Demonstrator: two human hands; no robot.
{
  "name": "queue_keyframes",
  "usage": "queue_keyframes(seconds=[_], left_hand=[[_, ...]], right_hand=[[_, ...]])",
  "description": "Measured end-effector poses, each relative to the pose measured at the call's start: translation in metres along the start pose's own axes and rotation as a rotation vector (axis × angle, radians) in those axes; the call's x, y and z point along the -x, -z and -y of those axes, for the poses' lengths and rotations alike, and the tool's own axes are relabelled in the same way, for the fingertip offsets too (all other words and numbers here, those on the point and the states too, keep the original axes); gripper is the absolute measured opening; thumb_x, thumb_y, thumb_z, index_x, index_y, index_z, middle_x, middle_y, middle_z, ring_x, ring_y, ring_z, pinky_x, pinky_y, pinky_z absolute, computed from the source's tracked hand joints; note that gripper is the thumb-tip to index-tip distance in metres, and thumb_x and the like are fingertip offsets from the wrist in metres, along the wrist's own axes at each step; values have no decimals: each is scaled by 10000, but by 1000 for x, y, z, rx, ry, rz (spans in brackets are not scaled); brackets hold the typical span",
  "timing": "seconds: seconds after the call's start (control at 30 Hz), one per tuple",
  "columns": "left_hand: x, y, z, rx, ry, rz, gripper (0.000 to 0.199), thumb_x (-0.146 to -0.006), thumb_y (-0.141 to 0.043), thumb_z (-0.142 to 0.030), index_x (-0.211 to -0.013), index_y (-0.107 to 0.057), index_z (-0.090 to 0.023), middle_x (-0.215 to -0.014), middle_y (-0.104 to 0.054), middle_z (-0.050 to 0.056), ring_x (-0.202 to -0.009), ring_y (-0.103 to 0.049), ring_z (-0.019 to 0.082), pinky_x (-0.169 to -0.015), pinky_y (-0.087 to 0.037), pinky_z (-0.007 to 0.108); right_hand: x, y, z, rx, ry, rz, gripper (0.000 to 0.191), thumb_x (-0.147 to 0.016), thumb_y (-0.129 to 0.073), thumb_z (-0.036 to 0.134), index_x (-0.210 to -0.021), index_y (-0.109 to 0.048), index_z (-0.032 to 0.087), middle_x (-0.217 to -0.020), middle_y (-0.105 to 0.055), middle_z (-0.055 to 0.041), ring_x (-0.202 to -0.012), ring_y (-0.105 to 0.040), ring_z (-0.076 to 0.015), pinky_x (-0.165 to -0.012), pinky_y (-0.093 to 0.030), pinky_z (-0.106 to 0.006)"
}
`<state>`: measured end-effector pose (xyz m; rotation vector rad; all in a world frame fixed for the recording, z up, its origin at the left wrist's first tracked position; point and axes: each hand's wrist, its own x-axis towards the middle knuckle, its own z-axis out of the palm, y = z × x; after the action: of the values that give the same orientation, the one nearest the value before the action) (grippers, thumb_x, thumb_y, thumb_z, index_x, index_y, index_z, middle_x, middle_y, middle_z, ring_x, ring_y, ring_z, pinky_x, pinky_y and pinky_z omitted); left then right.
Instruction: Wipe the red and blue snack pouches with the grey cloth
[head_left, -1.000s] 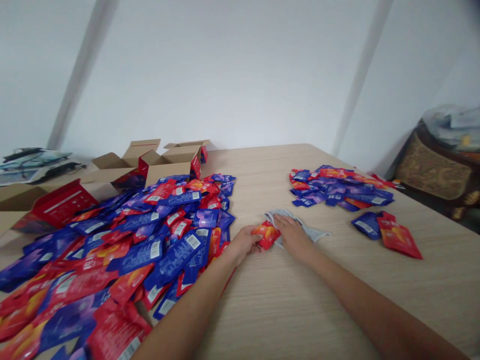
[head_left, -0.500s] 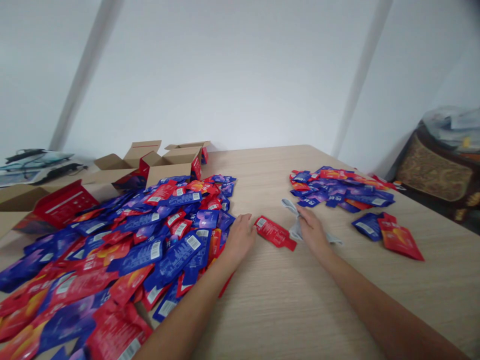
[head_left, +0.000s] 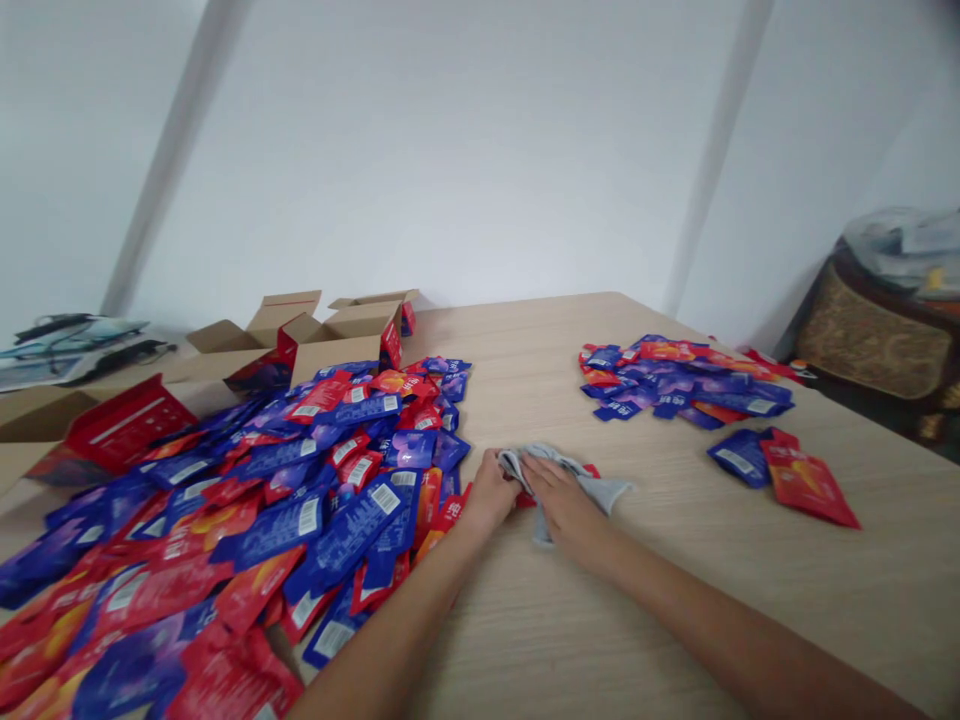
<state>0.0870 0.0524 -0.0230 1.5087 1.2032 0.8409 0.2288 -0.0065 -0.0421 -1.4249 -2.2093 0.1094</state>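
Observation:
A grey cloth (head_left: 604, 491) lies over a red spouted pouch (head_left: 525, 499) on the table, so only small red bits of the pouch show. My right hand (head_left: 568, 505) is laid over the cloth, holding it down against the pouch. At the pouch's left end, the fingers of my left hand (head_left: 490, 494) are bent around its edge, partly hidden by the cloth. Close by on the left spreads a large heap of red and blue pouches (head_left: 322, 510), their barcodes showing on many.
Opened cardboard boxes (head_left: 337, 345) stand behind the heap. A smaller pile of pouches (head_left: 675, 375) lies at the back right, with a blue pouch (head_left: 741, 457) and a red-orange pouch (head_left: 810, 485) nearer. A patterned chair (head_left: 874, 330) stands beyond the table's right edge.
My right hand has moved left with the cloth and brought it down over the red pouch. My left hand has moved slightly right and closed at the pouch's end.

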Motion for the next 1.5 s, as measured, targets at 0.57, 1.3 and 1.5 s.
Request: queue_keyframes(seconds=[0.57,1.3,1.5], left_hand=[[-11,169,-88,669,-359,-666,316,-628,-639,-84,-890,-470,-135,-636,-612,-9,-561,-626,128,-549,-499,217],[-132,-168,-81,-1115,-548,204,322,-885,-345,-83,-1128,-550,-36,-1207,-494,247,-1162,-450,291,-897,-432,412],[-127,-157,-78,-1220,-635,216,449,-871,-492,-410,-1142,-543,-55,-1159,-519,224,-1122,-449,305,-905,-415,391]], right_hand=[[-3,26,-39,201,-333,26,661,-686,-374,-30,-1329,-468,94,-1417,-417,-129,-1306,-347,-243,-1043,-310,-434],[-10,39,-25,134,-305,34,464,-866,-412,179,-1324,-482,169,-1315,-526,-128,-1196,-407,-273,-995,-258,-443],[-15,36,-20,131,-322,29,456,-872,-394,175,-1316,-495,160,-1344,-500,-136,-1238,-397,-293,-1033,-245,-472]])
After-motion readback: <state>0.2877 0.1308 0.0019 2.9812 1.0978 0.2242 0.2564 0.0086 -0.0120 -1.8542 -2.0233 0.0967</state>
